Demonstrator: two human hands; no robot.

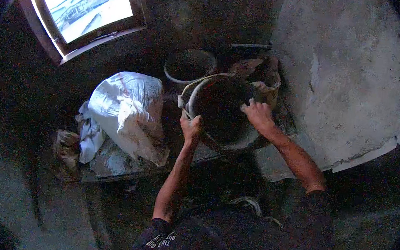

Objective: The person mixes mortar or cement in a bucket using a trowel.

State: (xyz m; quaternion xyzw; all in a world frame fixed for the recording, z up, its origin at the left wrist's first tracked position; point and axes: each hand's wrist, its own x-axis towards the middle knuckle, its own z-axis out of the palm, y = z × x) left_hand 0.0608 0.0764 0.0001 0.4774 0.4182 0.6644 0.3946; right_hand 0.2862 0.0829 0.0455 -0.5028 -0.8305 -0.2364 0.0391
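A large round bucket (236, 145) with a pale rim stands in front of me, its dark inside facing up. My left hand (191, 128) is closed on the near left part of its rim, with the thumb up. A pale handle or cord (181, 100) runs along the left side of the rim. My right hand (259, 117) is at the right side of the bucket, fingers curled over the opening. Whether it holds a small thing or grips the rim is too dark to tell. The bucket's contents are lost in shadow.
Left of the bucket slumps a big white sack (130, 104). Behind is a second bucket (178, 80); a crumpled brown bag (271, 86) sits at the back right. A grey slab-like surface (347, 91) rises at right. Bright light enters through a window (84, 3).
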